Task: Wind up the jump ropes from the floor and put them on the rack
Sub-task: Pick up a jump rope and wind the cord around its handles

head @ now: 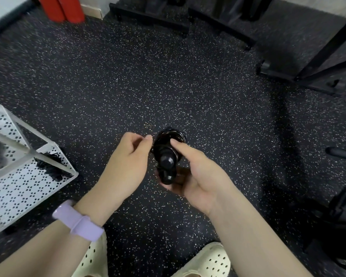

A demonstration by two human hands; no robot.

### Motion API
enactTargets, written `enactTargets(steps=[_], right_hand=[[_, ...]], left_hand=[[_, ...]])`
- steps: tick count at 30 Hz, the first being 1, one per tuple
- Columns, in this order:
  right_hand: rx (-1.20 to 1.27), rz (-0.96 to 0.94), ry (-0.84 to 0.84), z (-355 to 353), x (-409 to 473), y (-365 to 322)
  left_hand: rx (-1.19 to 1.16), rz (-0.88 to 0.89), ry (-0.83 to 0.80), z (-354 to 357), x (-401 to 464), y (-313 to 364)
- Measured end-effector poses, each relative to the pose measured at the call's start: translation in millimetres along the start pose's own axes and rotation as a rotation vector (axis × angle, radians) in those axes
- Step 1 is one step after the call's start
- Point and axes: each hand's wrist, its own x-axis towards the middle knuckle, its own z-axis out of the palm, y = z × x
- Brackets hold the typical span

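Black, springy cord on the jump rope (168, 154) at frame centre looks light; the right hand (196, 172) grips both stiff handles while the left hand (128, 156) pinches its loose end.

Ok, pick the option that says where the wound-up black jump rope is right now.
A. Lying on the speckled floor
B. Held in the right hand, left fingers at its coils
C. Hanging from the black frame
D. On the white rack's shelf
B: the right hand grips the jump rope above the floor, and the left hand pinches at its coils.
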Motion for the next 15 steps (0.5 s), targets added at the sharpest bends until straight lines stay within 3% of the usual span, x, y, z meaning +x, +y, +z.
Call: enactTargets(steps=[5,9,15], right_hand=[[-0.098,-0.085,-0.051,0,-3,1],[-0.179,-0.131,-0.075,7,-8,-1],[-0.351,-0.277,-0.186,14,-13,-6]], left_hand=[[-0.287,-0.257,-0.171,0,5,-4],[-0.522,-0.246,-0.237,-4,5,-3],[-0.636,-0.183,-0.133,-22,6,-3]])
